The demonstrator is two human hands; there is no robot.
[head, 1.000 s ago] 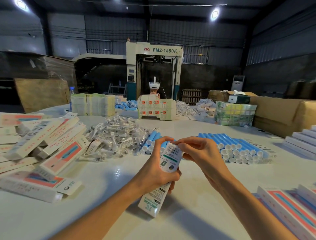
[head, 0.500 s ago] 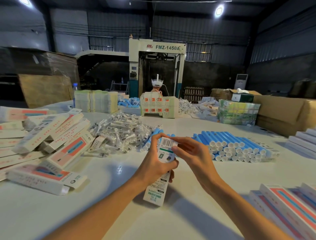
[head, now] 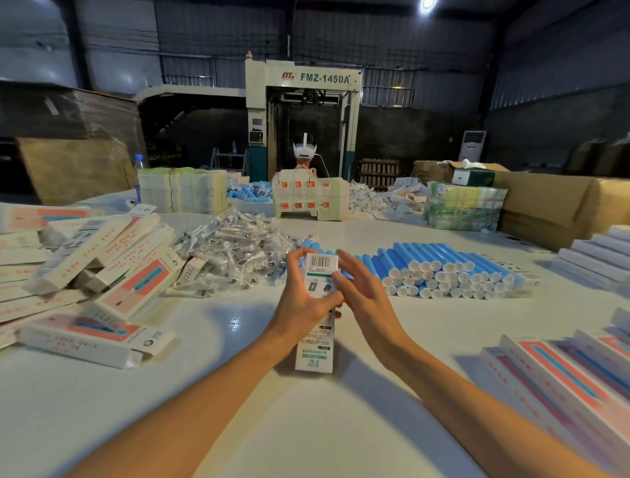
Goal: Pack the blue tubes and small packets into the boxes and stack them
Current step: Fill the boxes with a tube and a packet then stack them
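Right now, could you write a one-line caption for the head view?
Left hand grips a white box on end on the table, right hand flat beside its top; blue tubes stacked behind.

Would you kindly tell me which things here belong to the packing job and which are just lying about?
Job: box in the left hand, blue tubes, small packets, piled boxes.
Lying about: water bottle, tissue box, brown cartons.

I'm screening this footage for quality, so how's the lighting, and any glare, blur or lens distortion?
Head view: dim hall, ceiling lamp flaring at top edge; a starry glare spot on the white table; the right hand is slightly motion-blurred, while the box gripped by the left hand reads sharper; wide-angle stretch smears the stacked boxes at the right edge.
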